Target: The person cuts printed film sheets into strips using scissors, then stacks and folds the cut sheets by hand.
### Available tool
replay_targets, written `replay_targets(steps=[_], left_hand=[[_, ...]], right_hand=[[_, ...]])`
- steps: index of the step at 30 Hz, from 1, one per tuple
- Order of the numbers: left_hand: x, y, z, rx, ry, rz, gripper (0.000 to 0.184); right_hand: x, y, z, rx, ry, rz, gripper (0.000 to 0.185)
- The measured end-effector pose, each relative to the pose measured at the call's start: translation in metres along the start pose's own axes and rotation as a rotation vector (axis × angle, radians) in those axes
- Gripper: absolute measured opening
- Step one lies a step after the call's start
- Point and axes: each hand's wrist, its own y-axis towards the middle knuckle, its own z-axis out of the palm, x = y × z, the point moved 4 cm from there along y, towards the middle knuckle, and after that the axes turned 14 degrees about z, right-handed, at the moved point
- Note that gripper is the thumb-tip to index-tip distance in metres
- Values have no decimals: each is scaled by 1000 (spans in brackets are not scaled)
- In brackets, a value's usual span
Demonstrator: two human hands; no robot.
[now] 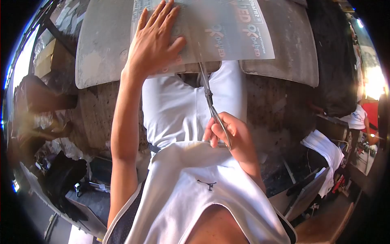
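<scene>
- Head view: I see the left hand [152,51] flat on the translucent printed sheet [227,40], fingers spread, gripping nothing.
- Right hand [233,132] closed round the scissors [208,94] by the handles; blades at sheet's near edge, gap can't tell.
- Sheet lies on grey tabletop [103,53].

Hands [154,45] on scissors [209,96] and sheet [233,36]

The sheet [207,30] is laid on the worktop [292,49], with the left hand [156,42] placed on it; its near edge is crossed by the scissors [209,97], held in the right hand [231,132]; far left, a box [45,59] is set; far right, a cloth [325,148] is seemingly draped over something indistinct
</scene>
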Motion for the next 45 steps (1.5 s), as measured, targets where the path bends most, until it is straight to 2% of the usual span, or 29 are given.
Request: replay_targets(steps=[2,3,4,5,7,8,11,24,30,32,35,45], left_hand=[[-2,0,-9,23,-56,12,73],[-1,-2,-8,42,-87,-8,71],[-5,3,-9,121,-109,-144,73],[-9,9,-15,122,-115,-128,77],[2,2,-5,112,-15,24,76],[9,-1,4,79,26,95,72],[14,2,5,109,83,96,70],[5,5,-8,151,-41,-9,79],[8,4,-4,143,-16,22,71],[10,3,-7,162,-11,-9,69],[12,4,-6,172,10,1,69],[8,2,-10,145,-47,13,67]], right_hand=[[2,4,1,64,7,-106,39],[-6,8,3,100,106,-145,42],[-16,17,7,119,200,-206,46],[-18,20,3,153,49,-183,52],[-15,21,4,119,55,-246,47],[-10,17,5,118,47,-247,42],[0,14,9,66,-10,-240,27],[-5,20,5,112,1,-258,25],[-2,20,4,148,-16,-268,26],[0,21,3,167,11,-337,29],[3,22,3,124,-51,-235,40],[-2,26,7,126,-16,-212,41]])
